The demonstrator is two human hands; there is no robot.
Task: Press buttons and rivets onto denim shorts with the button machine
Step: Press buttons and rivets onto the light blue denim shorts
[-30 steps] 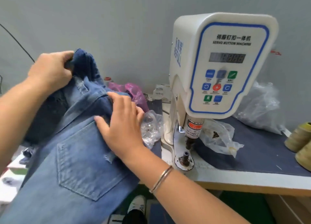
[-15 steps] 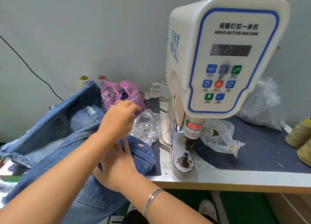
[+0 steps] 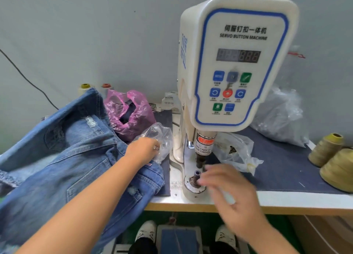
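Button machine (image 3: 235,62) stands upright on the table (image 3: 286,200), white housing, blue-edged control panel facing the camera. Denim shorts (image 3: 63,158) lie heaped at the table's left end, draping over the front edge; neither hand grips them. Left forearm crosses over the denim. Left hand (image 3: 143,150) sits past the shorts' right edge, at the mouth of a clear plastic bag (image 3: 160,137); fingers curled, whether they pinch anything cannot be told. Right hand (image 3: 227,185) is motion-blurred, fingers loosely spread, fingertips just beside the lower die post (image 3: 196,175) under the ram; contact not discernible. Pink bag (image 3: 129,112) behind the shorts. Thread cones (image 3: 334,158) at far right.
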